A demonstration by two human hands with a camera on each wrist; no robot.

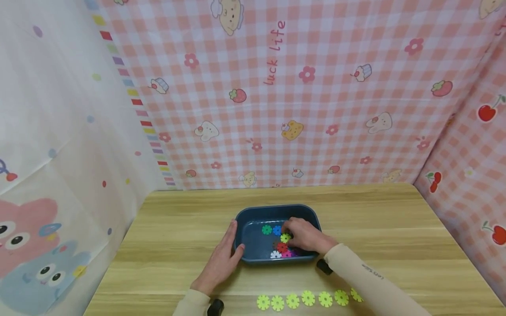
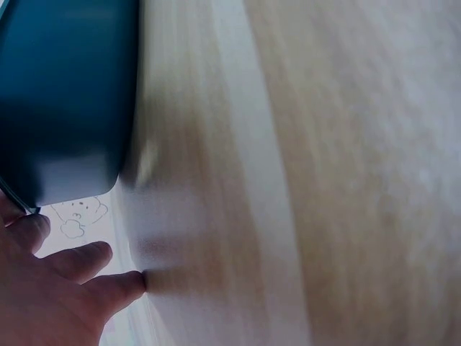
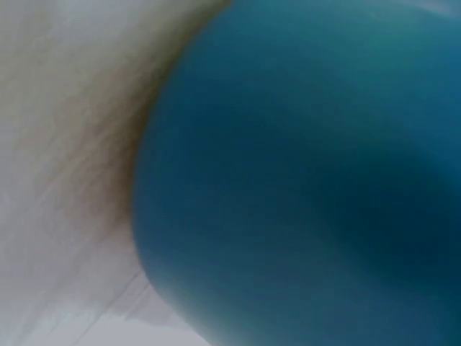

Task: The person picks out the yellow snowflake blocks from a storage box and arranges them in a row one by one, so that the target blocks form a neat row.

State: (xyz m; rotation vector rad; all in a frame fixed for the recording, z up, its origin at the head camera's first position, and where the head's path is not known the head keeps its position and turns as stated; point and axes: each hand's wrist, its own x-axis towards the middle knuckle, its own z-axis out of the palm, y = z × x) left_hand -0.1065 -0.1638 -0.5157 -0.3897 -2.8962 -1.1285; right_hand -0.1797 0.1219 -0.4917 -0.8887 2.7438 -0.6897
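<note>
A dark blue plastic bin (image 1: 257, 260) stands on the table with small notched snowflake discs in it: green (image 1: 266, 230), blue (image 1: 276, 230), red (image 1: 282, 248), white (image 1: 275, 254) and pink (image 1: 286, 254). My left hand (image 1: 221, 256) rests along the bin's left side, fingers extended and thumb near the front left corner. My right hand (image 1: 304, 235) reaches inside, fingers bent, beside a yellow-green disc (image 1: 285, 238). Whether it pinches that disc is not clear. The right wrist view shows only the bin's blurred outer wall (image 3: 274, 187).
A row of several yellow-green discs (image 1: 292, 301) lies along the table's front; my right sleeve (image 1: 367, 276) covers its right end. Patterned cloth (image 1: 292, 101) hangs behind and on both sides of the wooden table (image 1: 178, 228).
</note>
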